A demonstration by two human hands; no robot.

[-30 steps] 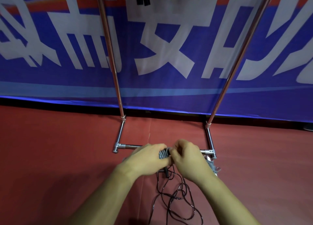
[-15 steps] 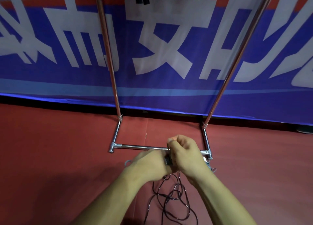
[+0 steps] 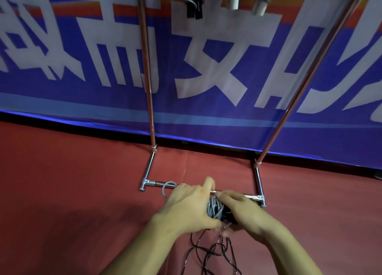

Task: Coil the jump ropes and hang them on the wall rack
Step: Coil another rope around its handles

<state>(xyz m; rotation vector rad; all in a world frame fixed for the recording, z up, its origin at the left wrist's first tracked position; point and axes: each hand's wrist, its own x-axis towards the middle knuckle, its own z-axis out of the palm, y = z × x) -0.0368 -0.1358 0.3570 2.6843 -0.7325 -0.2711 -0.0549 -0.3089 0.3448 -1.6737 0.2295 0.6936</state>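
Left hand (image 3: 189, 205) and right hand (image 3: 244, 209) clasp grey rope coil (image 3: 215, 209).

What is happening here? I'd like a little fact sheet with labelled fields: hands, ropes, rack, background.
Left hand: grips the grey rope bundle
Right hand: holds the same bundle from the other side
Loose black cord: hangs below the hands onto the red floor
Rack: metal frame, base bar just beyond the hands
Already hung: wound ropes at the top edge
Backdrop: blue banner with white characters
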